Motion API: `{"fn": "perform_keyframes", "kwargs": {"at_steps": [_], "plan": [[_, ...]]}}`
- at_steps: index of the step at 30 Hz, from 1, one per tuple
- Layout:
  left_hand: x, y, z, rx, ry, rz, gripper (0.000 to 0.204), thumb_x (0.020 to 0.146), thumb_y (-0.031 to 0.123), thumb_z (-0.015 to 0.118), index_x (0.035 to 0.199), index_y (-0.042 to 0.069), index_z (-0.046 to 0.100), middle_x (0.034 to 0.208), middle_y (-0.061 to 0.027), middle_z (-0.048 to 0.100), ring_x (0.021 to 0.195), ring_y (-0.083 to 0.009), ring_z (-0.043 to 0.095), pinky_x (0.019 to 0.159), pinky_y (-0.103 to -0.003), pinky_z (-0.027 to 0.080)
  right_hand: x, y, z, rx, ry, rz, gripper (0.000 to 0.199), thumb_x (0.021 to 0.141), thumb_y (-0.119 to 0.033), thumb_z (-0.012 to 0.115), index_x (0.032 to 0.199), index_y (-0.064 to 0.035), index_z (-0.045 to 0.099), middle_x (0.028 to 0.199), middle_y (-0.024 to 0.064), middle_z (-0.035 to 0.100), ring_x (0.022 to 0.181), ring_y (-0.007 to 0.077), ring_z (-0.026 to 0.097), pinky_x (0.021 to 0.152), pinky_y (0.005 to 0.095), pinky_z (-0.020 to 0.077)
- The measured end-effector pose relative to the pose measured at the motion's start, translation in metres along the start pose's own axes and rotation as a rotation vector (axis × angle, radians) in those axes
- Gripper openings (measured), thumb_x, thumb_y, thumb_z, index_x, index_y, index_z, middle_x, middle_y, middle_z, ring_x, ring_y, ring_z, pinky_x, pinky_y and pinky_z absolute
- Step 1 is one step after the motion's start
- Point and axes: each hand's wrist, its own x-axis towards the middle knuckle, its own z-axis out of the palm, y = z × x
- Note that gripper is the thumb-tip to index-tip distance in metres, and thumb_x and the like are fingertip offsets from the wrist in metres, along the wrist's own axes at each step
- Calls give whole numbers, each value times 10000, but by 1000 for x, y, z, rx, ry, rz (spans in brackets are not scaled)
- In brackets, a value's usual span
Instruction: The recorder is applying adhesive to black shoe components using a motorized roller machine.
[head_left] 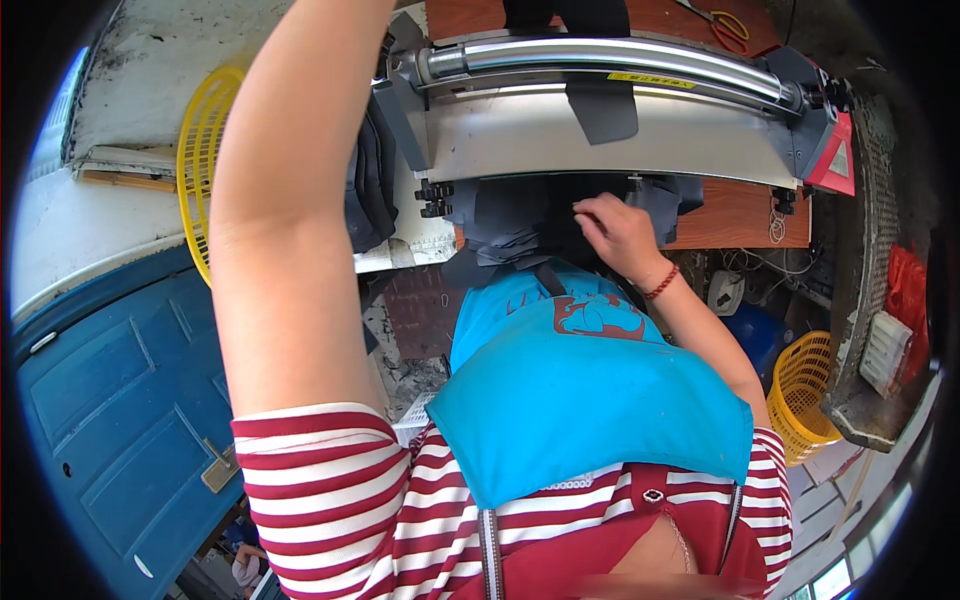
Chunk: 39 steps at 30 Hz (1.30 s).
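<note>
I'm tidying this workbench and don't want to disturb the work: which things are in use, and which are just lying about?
In use:
- dark grey fabric pieces, fingered by the right hand
- roller press machine
- left hand: raised out of view

Lying about:
- orange-handled scissors
- yellow basket
- yellow mesh tray
- blue door panel

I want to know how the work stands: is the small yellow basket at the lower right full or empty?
Empty, as far as shows: the yellow basket stands upright and only its bare mesh wall shows inside.

yellow baskets [806,392]: 2 | pressing machine [610,110]: 1 | blue door [120,400]: 1 | scissors [722,27]: 1
</note>
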Motion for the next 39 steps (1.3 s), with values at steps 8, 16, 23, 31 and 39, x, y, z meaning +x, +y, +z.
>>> {"fn": "perform_keyframes", "kwargs": {"at_steps": [8,16,23,31,39], "plan": [[-52,31,-80,76,22,276,609,877,-38,676,1431,102,466,1086,-62,642,794,-152,648,594,-266,545,33,23,83,-458,-131,-85,443,879,-168,704,1303,-76,615,1166,133,635,789,298,705,668,385,606],[-80,42,-163,402,416,337,556,846,-65,673,1365,88,542,1021,-45,645,750,-121,632,582,-242,527,39,31,94,-632,-103,-163,432,818,-107,611,1230,13,649,1084,168,638,701,253,698,522,371,592],[-127,-31,-249,679,564,641,430,861,60,745,1284,117,690,1133,-64,694,970,-165,653,860,-305,547,42,26,91,-580,-80,-218,427,820,-117,618,1229,3,653,1086,169,636,707,257,702,539,366,593],[-261,-239,-137,855,245,379,402,658,-202,648,981,30,706,993,-130,689,987,-323,688,860,-370,543,44,29,91,-631,-103,-184,364,839,-125,605,1179,-8,661,1017,163,660,716,256,708,550,363,591],[-311,-306,-103,983,284,263,366,654,-129,689,971,51,727,1025,-108,673,979,-343,665,836,-425,538,39,32,89,-608,-68,-207,366,840,-210,676,1152,-18,675,966,137,670,712,260,708,566,392,585]]}}
